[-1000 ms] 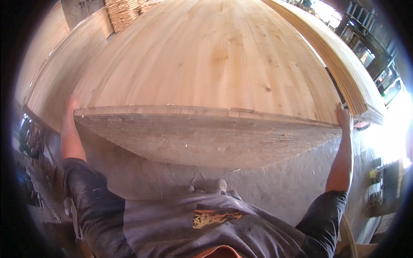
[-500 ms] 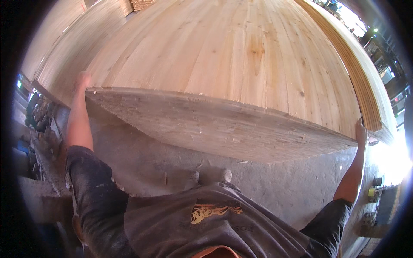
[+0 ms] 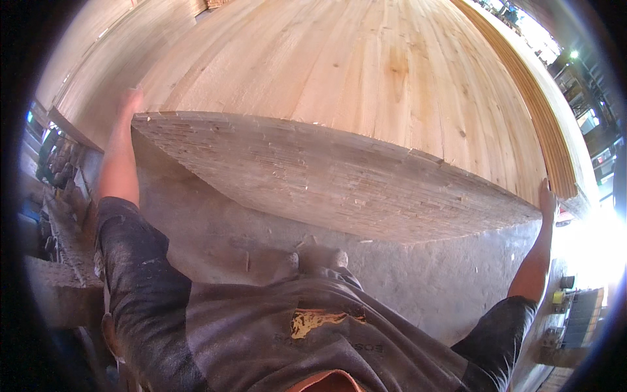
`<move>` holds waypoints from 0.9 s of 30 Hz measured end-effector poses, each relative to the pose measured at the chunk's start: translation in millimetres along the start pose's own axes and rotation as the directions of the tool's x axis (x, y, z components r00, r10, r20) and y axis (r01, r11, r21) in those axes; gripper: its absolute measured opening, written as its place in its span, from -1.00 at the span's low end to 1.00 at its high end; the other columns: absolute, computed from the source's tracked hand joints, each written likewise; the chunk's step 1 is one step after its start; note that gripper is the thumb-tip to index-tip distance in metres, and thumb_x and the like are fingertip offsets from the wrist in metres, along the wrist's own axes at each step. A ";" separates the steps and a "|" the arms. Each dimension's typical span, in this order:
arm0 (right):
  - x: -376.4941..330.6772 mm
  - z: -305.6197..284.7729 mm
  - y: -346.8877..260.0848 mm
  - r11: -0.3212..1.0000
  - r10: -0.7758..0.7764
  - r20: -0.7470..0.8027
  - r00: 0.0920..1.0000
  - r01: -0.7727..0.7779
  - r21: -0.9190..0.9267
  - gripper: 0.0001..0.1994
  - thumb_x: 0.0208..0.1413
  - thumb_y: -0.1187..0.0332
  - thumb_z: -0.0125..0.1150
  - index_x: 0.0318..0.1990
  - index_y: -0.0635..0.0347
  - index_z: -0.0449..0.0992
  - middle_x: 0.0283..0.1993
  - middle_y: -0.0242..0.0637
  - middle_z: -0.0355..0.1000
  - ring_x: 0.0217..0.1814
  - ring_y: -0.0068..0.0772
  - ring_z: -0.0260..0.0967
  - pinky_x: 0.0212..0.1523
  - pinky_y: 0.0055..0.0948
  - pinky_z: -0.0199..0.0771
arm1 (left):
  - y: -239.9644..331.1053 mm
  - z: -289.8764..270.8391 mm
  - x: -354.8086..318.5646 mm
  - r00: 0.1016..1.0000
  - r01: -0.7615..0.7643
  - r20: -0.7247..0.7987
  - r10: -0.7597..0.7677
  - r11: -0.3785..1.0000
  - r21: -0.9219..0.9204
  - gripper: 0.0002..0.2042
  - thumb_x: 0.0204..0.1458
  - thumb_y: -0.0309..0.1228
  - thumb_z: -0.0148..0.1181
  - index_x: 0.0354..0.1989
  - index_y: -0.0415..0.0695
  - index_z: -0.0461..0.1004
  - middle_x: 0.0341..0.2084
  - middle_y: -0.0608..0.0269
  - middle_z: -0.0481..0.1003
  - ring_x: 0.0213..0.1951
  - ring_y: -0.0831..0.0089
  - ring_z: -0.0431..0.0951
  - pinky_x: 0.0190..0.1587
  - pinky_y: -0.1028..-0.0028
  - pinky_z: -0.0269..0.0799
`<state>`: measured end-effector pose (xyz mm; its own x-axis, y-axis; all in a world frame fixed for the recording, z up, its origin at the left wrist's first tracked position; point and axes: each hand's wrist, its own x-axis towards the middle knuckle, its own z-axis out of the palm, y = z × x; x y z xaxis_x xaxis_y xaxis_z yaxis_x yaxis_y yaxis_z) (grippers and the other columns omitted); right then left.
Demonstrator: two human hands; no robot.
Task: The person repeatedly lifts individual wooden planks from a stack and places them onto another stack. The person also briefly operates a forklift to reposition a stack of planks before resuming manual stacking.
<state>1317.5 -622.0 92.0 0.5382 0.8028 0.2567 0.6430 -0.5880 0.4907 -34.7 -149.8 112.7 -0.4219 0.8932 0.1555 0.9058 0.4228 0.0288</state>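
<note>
Where the head view looks down, a grey workshop floor (image 3: pixel 424 281), dotted with wood scraps, lies between the person's feet (image 3: pixel 341 259) and a stack of wooden panels (image 3: pixel 281 170). On this stack the pale top panel (image 3: pixel 339 72) lies face up, its seams and apparent long axis running away from the person. Its near edge slants, lower at right. The left hand (image 3: pixel 130 101) is at its near left corner, the right hand (image 3: pixel 548 196) at the right one; whether the fingers clasp it cannot be told. A brown-edged stack (image 3: pixel 522 85) runs just beside its right edge; a greyish stack (image 3: pixel 117 78) stands leftward.
</note>
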 end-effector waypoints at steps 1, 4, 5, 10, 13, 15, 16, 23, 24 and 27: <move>-0.2 -1.8 -3.9 1.000 0.008 -0.005 1.000 -0.008 0.007 -0.51 0.56 -0.01 -0.13 0.55 -0.26 0.26 -0.16 0.23 0.66 -0.17 0.27 0.70 -0.26 0.25 0.67 | -4.8 8.2 7.8 1.000 0.024 0.009 -0.024 1.000 -0.009 -0.25 0.45 0.16 -0.28 0.38 -0.27 0.48 0.41 -0.27 0.39 0.47 -0.21 0.34 0.50 -0.08 0.25; -4.4 -13.1 -18.5 0.996 -0.039 -0.108 0.993 0.047 0.074 -0.54 0.55 0.02 -0.10 0.49 -0.18 0.34 -0.18 0.20 0.67 -0.25 0.19 0.71 -0.33 0.19 0.66 | -21.9 36.1 35.7 0.986 -0.122 -0.118 0.119 0.992 -0.016 -0.28 0.43 0.16 -0.20 0.49 -0.19 0.37 0.48 -0.21 0.32 0.51 -0.14 0.31 0.52 -0.07 0.23; -7.1 -20.4 -24.9 0.997 -0.018 -0.083 0.996 0.024 0.070 -0.55 0.54 0.04 -0.08 0.46 -0.13 0.37 -0.20 0.18 0.67 -0.28 0.15 0.71 -0.37 0.16 0.66 | -27.0 44.6 43.5 0.981 -0.159 -0.113 0.161 0.987 0.023 -0.28 0.43 0.15 -0.17 0.53 -0.15 0.33 0.50 -0.19 0.30 0.52 -0.11 0.30 0.52 -0.06 0.23; -35.3 -82.2 -55.9 0.841 0.458 0.162 0.874 -0.485 0.238 -0.30 0.51 -0.22 -0.38 0.44 0.03 0.45 0.17 0.25 0.60 0.33 0.34 0.52 0.46 0.24 0.31 | -32.9 37.4 64.9 0.979 -0.204 -0.011 0.204 0.979 0.019 -0.43 0.35 -0.01 0.02 0.27 -0.23 0.57 0.26 -0.26 0.54 0.34 -0.16 0.51 0.35 -0.08 0.41; -49.7 -119.5 -75.2 0.750 0.489 0.175 0.855 -0.514 0.416 -0.26 0.47 -0.25 -0.31 0.41 0.12 0.48 0.22 0.27 0.57 0.37 0.33 0.49 0.47 0.19 0.31 | -32.2 21.8 51.4 0.964 -0.253 -0.052 0.261 0.959 0.129 -0.43 0.35 0.00 0.00 0.19 -0.28 0.62 0.19 -0.29 0.57 0.29 -0.22 0.54 0.29 -0.12 0.45; -56.7 -133.8 -81.8 0.738 0.479 0.195 0.856 -0.513 0.439 -0.23 0.44 -0.28 -0.27 0.39 0.19 0.50 0.25 0.28 0.55 0.40 0.32 0.46 0.48 0.16 0.31 | -31.7 22.9 45.3 0.975 -0.193 -0.098 0.198 0.979 0.058 -0.42 0.35 0.00 -0.01 0.14 -0.31 0.64 0.16 -0.31 0.59 0.26 -0.25 0.56 0.26 -0.14 0.47; -60.1 -136.5 -82.9 0.732 0.475 0.202 0.856 -0.512 0.448 -0.22 0.42 -0.29 -0.25 0.37 0.22 0.51 0.26 0.29 0.53 0.41 0.31 0.45 0.49 0.15 0.31 | -33.2 26.2 44.6 0.982 -0.140 -0.125 0.139 0.990 0.001 -0.43 0.35 0.00 0.00 0.12 -0.32 0.64 0.15 -0.32 0.59 0.25 -0.26 0.56 0.25 -0.15 0.47; -65.3 -139.5 -75.4 0.682 0.479 0.230 0.847 -0.524 0.510 -0.13 0.33 -0.35 -0.08 0.32 0.38 0.56 0.34 0.31 0.48 0.48 0.29 0.39 0.50 0.06 0.32 | -34.8 50.4 53.8 0.973 -0.133 -0.184 0.136 0.991 0.030 -0.49 0.36 -0.05 0.02 0.15 -0.21 0.66 0.22 -0.23 0.57 0.25 -0.27 0.56 0.27 -0.14 0.49; -69.2 -138.7 -75.5 0.683 0.469 0.231 0.852 -0.516 0.518 -0.14 0.32 -0.35 -0.06 0.33 0.35 0.55 0.33 0.29 0.50 0.47 0.29 0.41 0.49 0.07 0.33 | -28.4 44.2 44.7 0.984 -0.087 -0.160 0.076 0.994 -0.059 -0.50 0.36 -0.06 0.03 0.21 -0.17 0.63 0.26 -0.20 0.55 0.27 -0.24 0.55 0.28 -0.13 0.49; -90.3 -127.5 -80.8 0.544 0.642 -0.058 0.765 -0.401 0.737 -0.41 0.35 -0.16 0.13 0.25 0.13 0.63 0.21 0.14 0.61 0.34 0.22 0.53 0.33 0.06 0.50 | 0.4 12.2 -17.8 0.944 -0.022 -0.317 0.087 0.979 0.201 -0.48 0.38 -0.14 0.06 0.44 -0.05 0.41 0.39 -0.05 0.44 0.36 -0.13 0.47 0.37 -0.13 0.40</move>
<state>1147.5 -634.3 135.4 0.7926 0.2424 0.5595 0.5358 -0.7149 -0.4492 -27.3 -163.7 97.9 -0.3073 0.8317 0.4625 0.8883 0.4250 -0.1741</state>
